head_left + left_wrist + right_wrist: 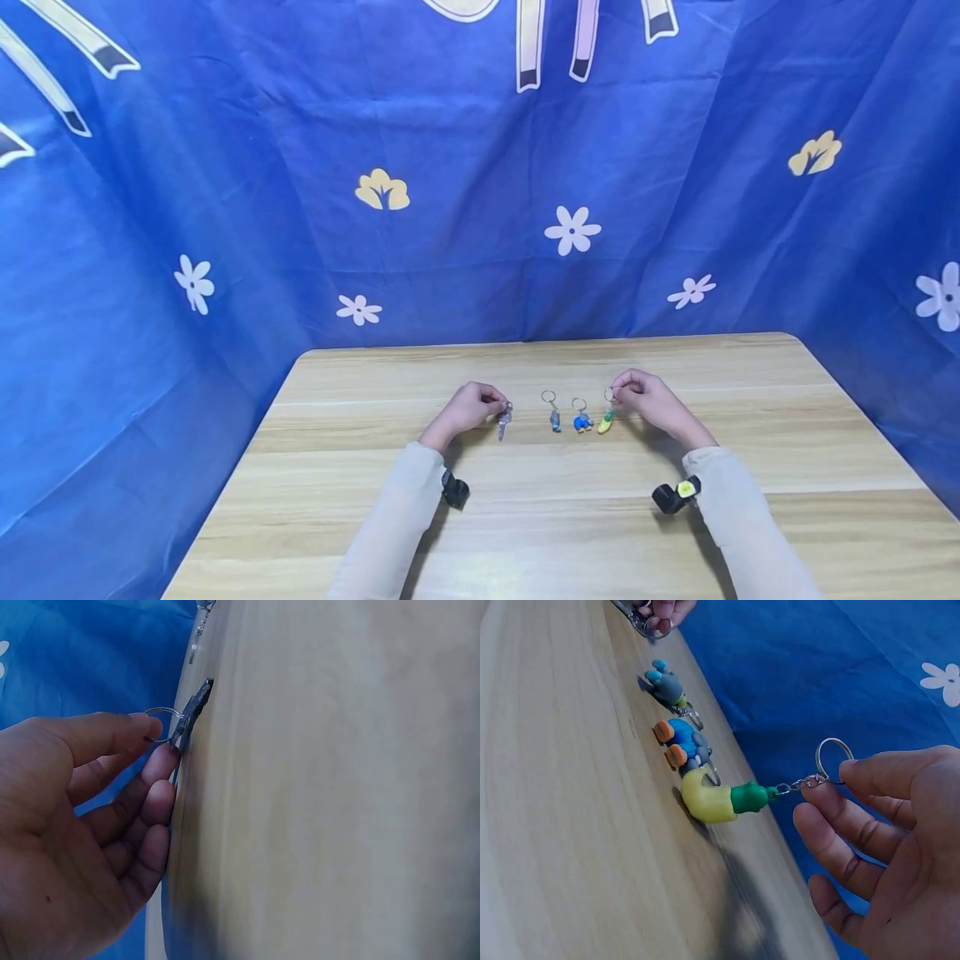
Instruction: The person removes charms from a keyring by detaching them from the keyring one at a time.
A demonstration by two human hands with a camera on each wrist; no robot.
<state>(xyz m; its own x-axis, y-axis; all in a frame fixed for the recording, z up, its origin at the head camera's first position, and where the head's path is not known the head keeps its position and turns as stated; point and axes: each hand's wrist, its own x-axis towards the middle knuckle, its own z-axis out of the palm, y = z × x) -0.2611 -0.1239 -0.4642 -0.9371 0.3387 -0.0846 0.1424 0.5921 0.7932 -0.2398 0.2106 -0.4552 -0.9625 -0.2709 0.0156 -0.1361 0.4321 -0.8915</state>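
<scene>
My left hand [467, 408] pinches the wire ring [171, 711] of a small bunch of keys [196, 705] between thumb and fingers, the keys tilted at the tabletop. In my right hand [658, 406], thumb and finger hold the metal ring [832, 742] of a keychain with a yellow, curved, green-topped charm [712, 801], banana-like in shape. Between the hands lie two more keychains: a grey figure with light-blue feet [667, 688] and a blue-and-grey figure with orange feet [681, 739]. The blue one is nearest the yellow charm.
All of it is on a light wood table [540, 533]. A blue curtain [465, 250] with flower prints hangs behind and at both sides. Each wrist carries a small black camera, the left one [455, 490] and the right one [667, 498].
</scene>
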